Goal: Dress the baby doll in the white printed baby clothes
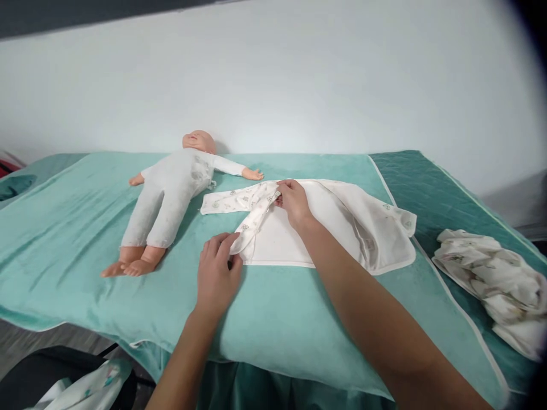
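A white baby garment (325, 228) with a faint print lies spread on the teal blanket (77, 228). My left hand (217, 273) pinches the end of one sleeve (252, 219) near the garment's lower left corner. My right hand (293, 202) grips the same sleeve higher up, where it meets the body of the garment. A baby doll (171, 191) in a pale suit lies on its back to the left, arms out, apart from both hands.
A crumpled heap of white printed cloth (491, 279) lies at the right on a darker green quilted cover (431, 193). A white wall stands behind. Below the front edge at the left are a dark object and another printed cloth (85, 387).
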Tool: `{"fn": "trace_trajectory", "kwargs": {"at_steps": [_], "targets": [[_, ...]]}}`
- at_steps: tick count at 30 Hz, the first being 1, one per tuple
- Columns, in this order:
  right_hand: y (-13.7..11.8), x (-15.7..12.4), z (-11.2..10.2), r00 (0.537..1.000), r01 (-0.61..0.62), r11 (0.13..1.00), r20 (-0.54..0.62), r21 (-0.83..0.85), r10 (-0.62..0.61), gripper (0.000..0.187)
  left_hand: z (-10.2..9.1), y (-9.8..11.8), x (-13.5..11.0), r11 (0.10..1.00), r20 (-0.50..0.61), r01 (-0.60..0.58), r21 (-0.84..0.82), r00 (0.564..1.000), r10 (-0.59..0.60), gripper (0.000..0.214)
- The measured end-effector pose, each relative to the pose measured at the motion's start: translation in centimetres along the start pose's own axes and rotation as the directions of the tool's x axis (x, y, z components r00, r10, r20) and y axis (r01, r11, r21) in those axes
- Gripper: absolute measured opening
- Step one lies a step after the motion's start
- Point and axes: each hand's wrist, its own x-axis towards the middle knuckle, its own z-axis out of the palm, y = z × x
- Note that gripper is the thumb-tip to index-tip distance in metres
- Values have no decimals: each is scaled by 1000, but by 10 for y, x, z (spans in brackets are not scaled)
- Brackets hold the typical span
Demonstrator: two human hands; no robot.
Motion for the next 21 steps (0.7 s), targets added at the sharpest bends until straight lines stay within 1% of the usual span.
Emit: {"fn": "trace_trajectory", "kwargs": {"at_steps": [2, 3, 5, 6, 7, 9, 11, 12, 14, 16, 19, 21], "targets": [[0, 2, -1, 1000, -4, 1000, -10, -21, 4, 19, 1, 0, 0, 997, -45, -10, 76, 999, 13, 31], [0, 2, -2, 1000, -2, 999, -13, -36, 2, 19, 1, 2, 0, 994, -68, -31, 108, 997, 39, 27], [0, 4, -5, 1000, -1, 998, -10, -69, 0, 19, 0, 8, 0, 984, -102, -102, 144, 988, 117, 20], [-1, 4, -8, 1000, -3, 996, -13, -84, 1, 19, 1, 13, 0, 978, -102, -148, 148, 981, 164, 18], [-2, 4, -12, 1000, -3, 994, -16, -111, 1, 20, 1, 20, 0, 969, -85, -201, 144, 973, 214, 18], [-6, 3, -20, 1000, 16, 972, -7, -234, -18, 22, 4, 35, 1, 944, -14, -305, 127, 951, 310, 18], [-10, 1, -29, 998, 58, 910, 14, -412, -57, 22, 9, 49, 3, 920, 71, -371, 128, 929, 364, 17], [-12, 0, -32, 997, 77, 866, 20, -494, -78, 21, 12, 54, 4, 915, 109, -382, 128, 922, 370, 16], [-14, -1, -35, 995, 79, 802, 0, -592, -98, 20, 17, 60, 6, 924, 160, -367, 106, 924, 348, 18], [-14, 0, -37, 995, 60, 780, -26, -623, -97, 21, 20, 60, 6, 943, 163, -325, 65, 936, 311, 21], [-13, 3, -39, 996, 28, 795, -46, -606, -70, 22, 22, 56, 4, 969, 80, -246, 12, 966, 245, 21], [-13, 5, -39, 996, -8, 845, -76, -534, -38, 21, 20, 53, 3, 985, 34, -162, -67, 986, 164, 21]]}}
